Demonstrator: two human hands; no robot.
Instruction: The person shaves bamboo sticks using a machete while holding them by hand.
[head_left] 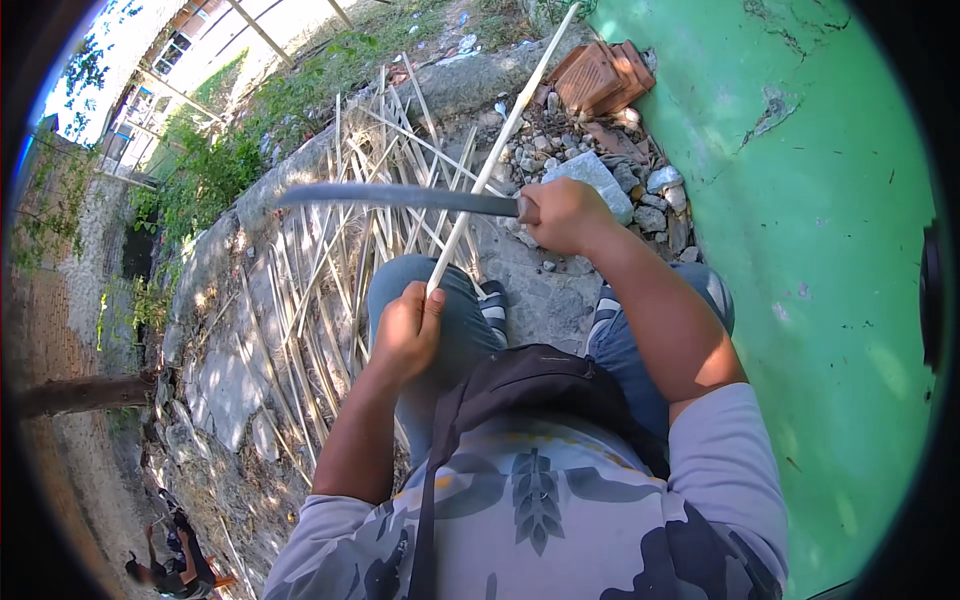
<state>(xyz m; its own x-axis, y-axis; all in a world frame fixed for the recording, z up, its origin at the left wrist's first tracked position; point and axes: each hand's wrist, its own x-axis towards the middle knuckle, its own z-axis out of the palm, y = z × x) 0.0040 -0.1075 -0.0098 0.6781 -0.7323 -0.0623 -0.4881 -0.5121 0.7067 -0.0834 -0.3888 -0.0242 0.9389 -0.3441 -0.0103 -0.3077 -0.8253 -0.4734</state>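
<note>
My left hand is closed round the lower end of a long pale strip, which looks like split bamboo and slants up and away to the right. In my right hand is the short handle of a machete. Its long dark blade points left, slightly blurred, and crosses the strip above my left hand; whether the two touch I cannot tell. Beyond my left knee lies a loose pile of similar pale strips on the stony ground.
To the right rises a green wall. Rubble and a pale stone block lie along its foot, with stacked reddish tiles behind. Green plants grow at the far left. Another person is at the lower left.
</note>
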